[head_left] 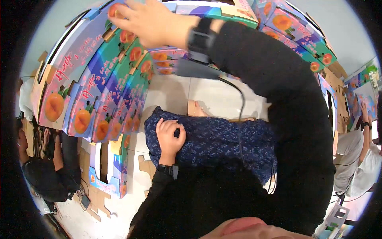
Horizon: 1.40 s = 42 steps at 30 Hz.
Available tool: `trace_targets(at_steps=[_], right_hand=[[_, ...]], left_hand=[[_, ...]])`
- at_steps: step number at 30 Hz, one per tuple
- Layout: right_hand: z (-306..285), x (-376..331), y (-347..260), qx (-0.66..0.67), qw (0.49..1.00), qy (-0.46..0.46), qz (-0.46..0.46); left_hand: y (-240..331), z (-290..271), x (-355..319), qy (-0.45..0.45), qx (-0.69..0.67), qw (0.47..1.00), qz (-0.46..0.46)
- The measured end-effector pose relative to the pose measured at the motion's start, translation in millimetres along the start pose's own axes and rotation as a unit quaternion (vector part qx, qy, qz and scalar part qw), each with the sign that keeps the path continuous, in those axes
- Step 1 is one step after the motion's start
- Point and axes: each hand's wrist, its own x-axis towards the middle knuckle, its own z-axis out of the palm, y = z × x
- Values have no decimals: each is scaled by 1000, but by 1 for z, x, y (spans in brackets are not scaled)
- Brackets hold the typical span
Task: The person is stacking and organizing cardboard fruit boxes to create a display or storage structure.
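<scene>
My right hand (145, 20) reaches across to the upper left, its fingers stretched and spread over the top of a stack of colourful cardboard fruit boxes (85, 85). The fingertips lie at the upper edge of a box; whether they press on it cannot be told. The boxes are pink, blue and green with orange fruit pictures. On my lap, over a dark blue patterned skirt (215, 137), rests my left hand (170, 137). Its fingers are curled toward the thumb around a small dark spot that I cannot make out. Both wrists wear black bands.
More fruit boxes (294, 30) are stacked at the upper right. A black cable (242, 95) hangs from my right wristband. Cut cardboard (95, 205) lies on the floor at left. One person (47, 175) sits at left, another (360, 159) at right handling a box.
</scene>
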Motion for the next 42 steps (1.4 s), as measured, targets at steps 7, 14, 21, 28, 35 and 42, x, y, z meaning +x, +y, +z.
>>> trace_targets(at_steps=[7, 14, 21, 28, 35, 42], right_hand=[[48, 146, -20, 164, 985, -47, 20], [57, 209, -99, 542, 771, -323, 89], [40, 199, -113, 580, 803, -135, -2], [44, 207, -98, 382, 894, -234, -21], [12, 173, -41, 411, 866, -285, 0], [-44, 127, -118, 221, 960, 130, -112]], left_hand=[[-5, 0, 2, -2, -19, 1000, -13], [2, -3, 10, 49, -67, 994, -77], [-3, -1, 9, 64, -6, 998, -24], [-5, 1, -2, 22, 37, 999, -8], [-6, 3, -3, 39, 1, 999, -3], [-2, 4, -2, 24, 1, 1000, -9]])
